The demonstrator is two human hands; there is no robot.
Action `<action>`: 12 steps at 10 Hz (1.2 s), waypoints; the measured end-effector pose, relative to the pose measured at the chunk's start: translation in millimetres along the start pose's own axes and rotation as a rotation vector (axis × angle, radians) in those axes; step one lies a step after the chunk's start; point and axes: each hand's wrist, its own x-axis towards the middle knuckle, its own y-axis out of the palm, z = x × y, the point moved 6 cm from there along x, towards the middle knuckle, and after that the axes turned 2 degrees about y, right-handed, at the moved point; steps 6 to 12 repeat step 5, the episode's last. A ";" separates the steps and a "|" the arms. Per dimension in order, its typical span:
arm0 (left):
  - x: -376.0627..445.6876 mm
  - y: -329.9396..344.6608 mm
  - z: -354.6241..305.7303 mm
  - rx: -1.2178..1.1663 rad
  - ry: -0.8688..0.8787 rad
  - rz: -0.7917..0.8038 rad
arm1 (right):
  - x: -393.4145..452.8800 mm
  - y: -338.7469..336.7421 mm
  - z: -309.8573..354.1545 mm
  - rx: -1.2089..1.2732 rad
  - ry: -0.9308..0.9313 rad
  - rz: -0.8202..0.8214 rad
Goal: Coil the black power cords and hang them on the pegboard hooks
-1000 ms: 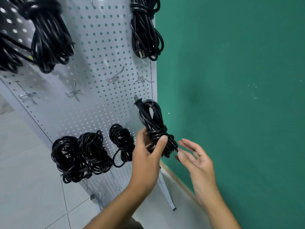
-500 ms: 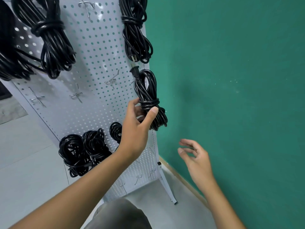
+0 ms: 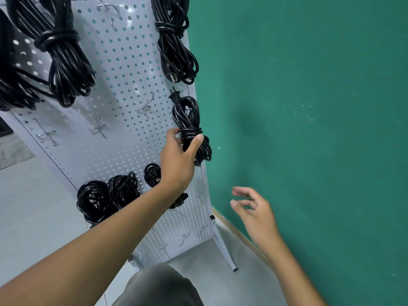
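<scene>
My left hand (image 3: 178, 157) grips a coiled black power cord (image 3: 187, 120) around its wrapped middle and holds it against the right edge of the grey pegboard (image 3: 123, 85), its plug pointing up. The top loop of the cord lies over the spot of a hook, which is hidden behind it. My right hand (image 3: 254, 210) hangs free below and to the right, fingers loosely curled, holding nothing. A bare metal hook (image 3: 144, 108) sticks out just left of the held cord.
Coiled cords hang at the board's top right (image 3: 175, 47) and top left (image 3: 64, 60), and several coils (image 3: 108, 197) sit low on the board. More bare hooks (image 3: 97, 128) stand mid-board. A green wall (image 3: 309, 129) is close on the right. The board's leg (image 3: 223, 244) rests on the pale floor.
My left hand has lifted the coiled cord from low on the board up to the mid-right edge. My right hand let go and dropped away to the lower right.
</scene>
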 end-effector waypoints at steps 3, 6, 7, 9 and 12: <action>7.4 -3.8 17.0 0.134 -0.008 -0.017 | -1.6 -2.5 -3.5 -0.020 0.005 0.002; 5.1 -7.5 19.6 0.133 -0.014 -0.045 | -5.0 -5.1 -3.9 -0.012 0.016 -0.017; 5.1 -7.5 19.6 0.133 -0.014 -0.045 | -5.0 -5.1 -3.9 -0.012 0.016 -0.017; 5.1 -7.5 19.6 0.133 -0.014 -0.045 | -5.0 -5.1 -3.9 -0.012 0.016 -0.017; 5.1 -7.5 19.6 0.133 -0.014 -0.045 | -5.0 -5.1 -3.9 -0.012 0.016 -0.017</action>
